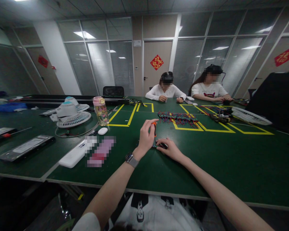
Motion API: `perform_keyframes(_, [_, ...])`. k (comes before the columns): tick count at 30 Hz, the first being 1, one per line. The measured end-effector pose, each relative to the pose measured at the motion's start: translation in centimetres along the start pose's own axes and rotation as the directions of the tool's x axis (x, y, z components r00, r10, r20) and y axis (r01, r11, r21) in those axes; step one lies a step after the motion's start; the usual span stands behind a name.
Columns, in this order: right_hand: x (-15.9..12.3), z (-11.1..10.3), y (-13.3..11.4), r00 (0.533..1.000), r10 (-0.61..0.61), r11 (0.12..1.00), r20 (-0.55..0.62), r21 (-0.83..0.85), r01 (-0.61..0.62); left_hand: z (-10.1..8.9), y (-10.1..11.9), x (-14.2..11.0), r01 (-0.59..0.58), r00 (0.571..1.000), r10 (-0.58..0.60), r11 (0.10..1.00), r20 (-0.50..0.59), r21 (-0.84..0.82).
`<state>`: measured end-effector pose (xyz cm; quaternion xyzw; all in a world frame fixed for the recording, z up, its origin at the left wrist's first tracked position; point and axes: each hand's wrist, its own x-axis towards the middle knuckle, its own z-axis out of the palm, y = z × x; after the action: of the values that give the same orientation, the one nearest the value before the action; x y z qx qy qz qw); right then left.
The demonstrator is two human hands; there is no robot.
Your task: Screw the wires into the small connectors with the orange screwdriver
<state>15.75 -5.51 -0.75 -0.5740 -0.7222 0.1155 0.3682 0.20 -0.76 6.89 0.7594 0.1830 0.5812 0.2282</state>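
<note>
Green tabletop [221, 163] spans the middle of the frame; near its centre the left hand [146, 136] grips an orange-and-black screwdriver [155, 130], upright over a small circuit board [154, 146], the right hand [171, 149] curled alongside, its hold unclear

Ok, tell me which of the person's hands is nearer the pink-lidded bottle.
Left. The left hand is to the right of the bottle and lower in view; the right hand is even farther right.
</note>
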Motion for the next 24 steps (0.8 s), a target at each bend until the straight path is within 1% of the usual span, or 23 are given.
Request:
perform_keyframes(2, [0.02, -0.01, -0.01, 1.0, 0.001, 1.0, 0.001, -0.001, -0.001, 0.05, 0.01, -0.01, 0.002, 1.0, -0.002, 0.999, -0.02, 0.035])
perform_keyframes(4, [0.02, -0.03, -0.04, 1.0, 0.002, 1.0, 0.0, -0.001, -0.002, 0.11, -0.02, 0.0, 0.005, 1.0, -0.004, 0.999, -0.017, 0.046])
perform_keyframes(7, [0.02, -0.05, -0.01, 1.0, 0.0, 1.0, 0.003, 0.002, 0.0, 0.15, -0.07, 0.02, 0.017, 1.0, -0.017, 1.0, 0.026, 0.003])
perform_keyframes(9, [0.04, -0.06, 0.05, 1.0, -0.002, 1.0, 0.01, 0.003, 0.002, 0.14, -0.05, 0.01, 0.02, 0.999, -0.02, 1.0, 0.033, -0.015])
perform_keyframes(13, [0.1, -0.06, 0.16, 1.0, -0.003, 1.0, 0.022, -0.008, 0.004, 0.13, 0.12, -0.11, -0.009, 0.999, 0.011, 0.998, -0.036, 0.056])
perform_keyframes(15, [0.11, -0.05, 0.16, 1.0, -0.001, 1.0, 0.021, -0.011, 0.002, 0.14, 0.19, -0.16, -0.017, 0.998, 0.022, 0.996, -0.054, 0.085])
perform_keyframes(21, [0.09, 0.04, 0.2, 1.0, -0.003, 1.0, 0.006, 0.001, 0.003, 0.13, 0.22, -0.2, -0.041, 0.999, 0.041, 0.999, 0.008, 0.032])
perform_keyframes(24, [0.12, 0.05, 0.23, 1.0, -0.003, 1.0, 0.009, -0.004, 0.003, 0.17, 0.09, -0.22, -0.047, 0.999, 0.048, 0.997, -0.013, 0.065])
